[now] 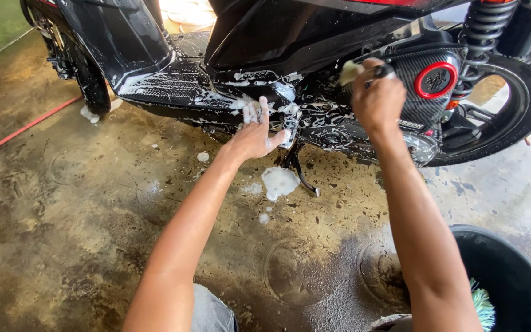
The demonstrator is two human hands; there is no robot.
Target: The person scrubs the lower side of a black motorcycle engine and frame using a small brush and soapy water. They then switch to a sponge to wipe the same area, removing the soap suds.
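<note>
The fingers of the left hand are spread wide and coated in foam, pressed flat against the soapy lower body panel of the black scooter, just left of the kickstand. The right hand is curled tight around a pale sponge, of which only a corner shows above the knuckles, and holds it against the engine area beside the carbon-patterned cover with its red ring.

Judging from this, the scrubbing goes best with the open hand kept as a brace low on the panel while the sponge works the crevices around the cover — short strokes, since ribs and hoses there trap dirt. The suds look thin on the engine side, so more lather would help.

Outward from the hands: blobs of foam lie on the wet concrete floor under the kickstand. A black bucket stands near right, with a teal-bristled brush in it. A red hose runs across the floor far left, and the rear wheel sits far right.
</note>
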